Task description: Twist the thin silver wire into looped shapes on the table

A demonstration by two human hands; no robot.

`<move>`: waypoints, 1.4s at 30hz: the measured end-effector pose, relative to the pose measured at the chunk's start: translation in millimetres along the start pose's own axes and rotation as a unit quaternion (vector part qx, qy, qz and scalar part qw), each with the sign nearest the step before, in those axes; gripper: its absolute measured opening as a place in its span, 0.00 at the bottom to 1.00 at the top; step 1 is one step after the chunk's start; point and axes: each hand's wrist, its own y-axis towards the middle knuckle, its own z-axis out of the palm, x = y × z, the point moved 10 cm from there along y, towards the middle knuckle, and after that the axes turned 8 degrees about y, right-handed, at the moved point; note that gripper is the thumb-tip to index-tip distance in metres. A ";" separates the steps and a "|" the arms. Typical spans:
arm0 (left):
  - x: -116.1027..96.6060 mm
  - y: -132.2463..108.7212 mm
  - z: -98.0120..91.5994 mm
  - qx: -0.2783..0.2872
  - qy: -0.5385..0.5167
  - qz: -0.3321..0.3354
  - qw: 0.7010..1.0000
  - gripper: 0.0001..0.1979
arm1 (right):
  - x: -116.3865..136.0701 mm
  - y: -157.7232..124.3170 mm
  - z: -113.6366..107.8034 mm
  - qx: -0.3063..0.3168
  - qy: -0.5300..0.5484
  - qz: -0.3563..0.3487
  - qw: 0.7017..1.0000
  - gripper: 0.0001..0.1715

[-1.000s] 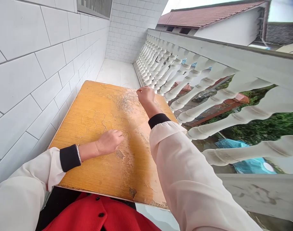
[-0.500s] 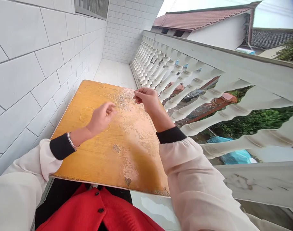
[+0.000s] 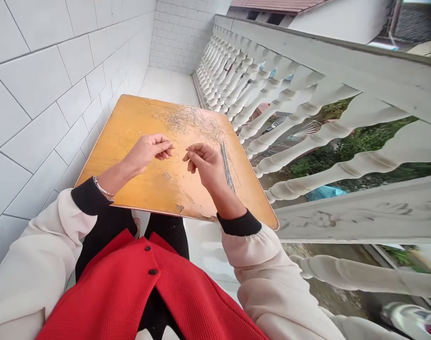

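My left hand (image 3: 144, 152) is closed in a pinch above the middle of the table; whatever lies between the fingertips is too thin to make out. Facing it across a small gap, my right hand (image 3: 206, 165) pinches thumb against fingers, and what it holds cannot be made out either. Beyond both hands spreads a tangled heap of thin wire-like strands (image 3: 190, 119). Right beside my right hand lies a bundle of straight, thin grey strands (image 3: 226, 163). A few loose pale curled strands (image 3: 130, 134) lie beyond my left hand.
The worn wooden table (image 3: 105, 160) has peeled patches on its surface. A white tiled wall (image 3: 41, 89) runs along the left, and a white balustrade (image 3: 300, 113) along the right. My red garment (image 3: 130, 283) is close to the table's near edge.
My right hand has come back from the heap toward me, and my left hand has moved in close to it, fingers now pinched. The view has tilted downward, showing the grey bundle.
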 end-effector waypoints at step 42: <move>6.0 -8.8 -14.1 0.087 0.210 -0.014 0.974 0.06 | -77.1 -30.8 -57.6 -0.148 0.201 0.137 0.959 0.12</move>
